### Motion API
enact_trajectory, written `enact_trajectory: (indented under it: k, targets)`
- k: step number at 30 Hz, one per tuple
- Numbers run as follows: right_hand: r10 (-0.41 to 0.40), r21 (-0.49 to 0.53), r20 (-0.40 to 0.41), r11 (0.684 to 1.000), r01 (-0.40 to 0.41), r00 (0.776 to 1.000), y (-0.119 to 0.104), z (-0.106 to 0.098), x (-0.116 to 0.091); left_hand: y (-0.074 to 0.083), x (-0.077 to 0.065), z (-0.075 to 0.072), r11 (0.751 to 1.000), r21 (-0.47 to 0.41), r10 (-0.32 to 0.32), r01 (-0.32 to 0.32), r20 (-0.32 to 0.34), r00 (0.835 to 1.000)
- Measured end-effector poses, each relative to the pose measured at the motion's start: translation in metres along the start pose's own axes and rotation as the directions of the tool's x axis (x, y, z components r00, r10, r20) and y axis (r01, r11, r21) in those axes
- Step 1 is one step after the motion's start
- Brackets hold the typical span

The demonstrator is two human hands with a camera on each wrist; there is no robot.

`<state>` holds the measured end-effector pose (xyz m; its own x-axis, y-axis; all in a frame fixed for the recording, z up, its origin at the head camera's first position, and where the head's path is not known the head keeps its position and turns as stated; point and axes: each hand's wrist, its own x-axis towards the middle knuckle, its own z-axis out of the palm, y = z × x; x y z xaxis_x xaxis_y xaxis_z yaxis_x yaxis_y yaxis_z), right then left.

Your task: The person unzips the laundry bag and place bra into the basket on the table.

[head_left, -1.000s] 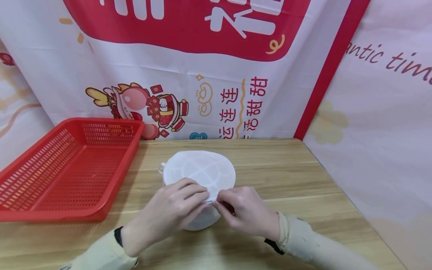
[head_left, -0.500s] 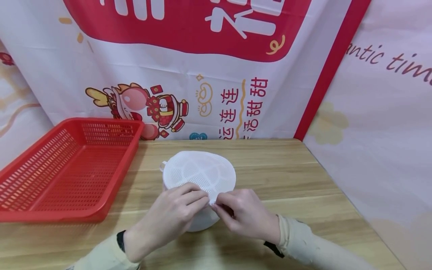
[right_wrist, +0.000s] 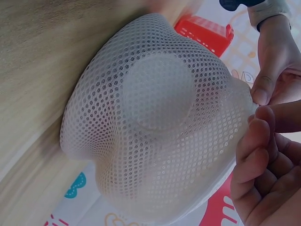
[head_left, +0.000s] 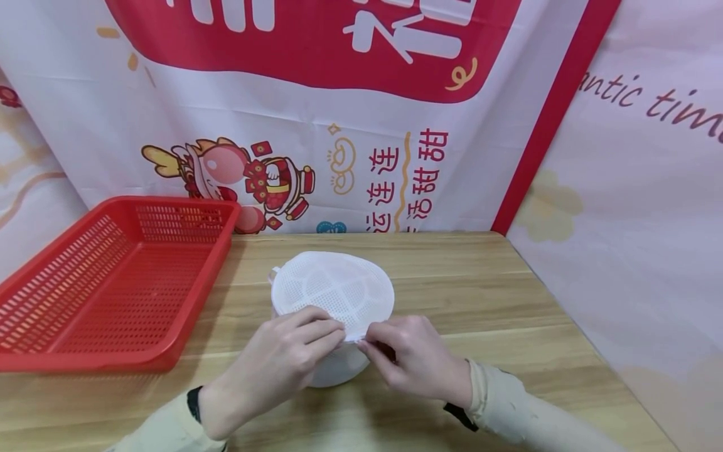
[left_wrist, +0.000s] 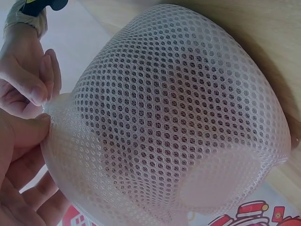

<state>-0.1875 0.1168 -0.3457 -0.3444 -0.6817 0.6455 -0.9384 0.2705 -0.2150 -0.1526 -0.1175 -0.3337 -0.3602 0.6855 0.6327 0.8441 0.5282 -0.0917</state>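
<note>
A white mesh laundry bag (head_left: 333, 282) with a rounded body stands on the wooden table in front of me. Its flat top faces up, and a small loop (head_left: 273, 274) sticks out at its left side. My left hand (head_left: 277, 361) pinches the near edge of the top between thumb and fingers. Close beside it, my right hand (head_left: 415, 358) pinches the same edge with thumb and forefinger; the pinched bit is mostly hidden. A smooth round patch (right_wrist: 160, 92) shows on the mesh side in the right wrist view. Darker areas show through the mesh (left_wrist: 160, 89) in the left wrist view.
A red plastic basket (head_left: 206, 276) with slotted walls stands at the left of the table (head_left: 480, 282). Behind the table hangs a red and white printed cloth (head_left: 316, 100). A pale printed sheet (head_left: 632, 207) borders the right side.
My left fingertips have moved slightly left, so a small gap now shows between the hands along the bag's edge. The right hand has stayed nearly in place, and the bag still stands there.
</note>
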Motion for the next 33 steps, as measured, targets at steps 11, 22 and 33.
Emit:
enact_trajectory:
  k: [11,22,33]
  targets:
    - [0.026,0.001,0.003,1.0,-0.026,1.0,0.002,-0.002,-0.003,-0.003,-0.004,-0.001,1.0,-0.007,0.011,-0.011,-0.004,1.0]
    - [0.024,-0.017,-0.013,1.0,-0.025,1.0,0.009,-0.006,-0.004,-0.007,-0.009,-0.005,1.0,-0.009,0.014,-0.014,-0.014,1.0]
    - [0.045,-0.042,0.013,0.998,-0.044,0.999,0.002,-0.007,0.001,-0.002,0.005,-0.002,1.0,0.026,0.011,-0.01,-0.029,1.0]
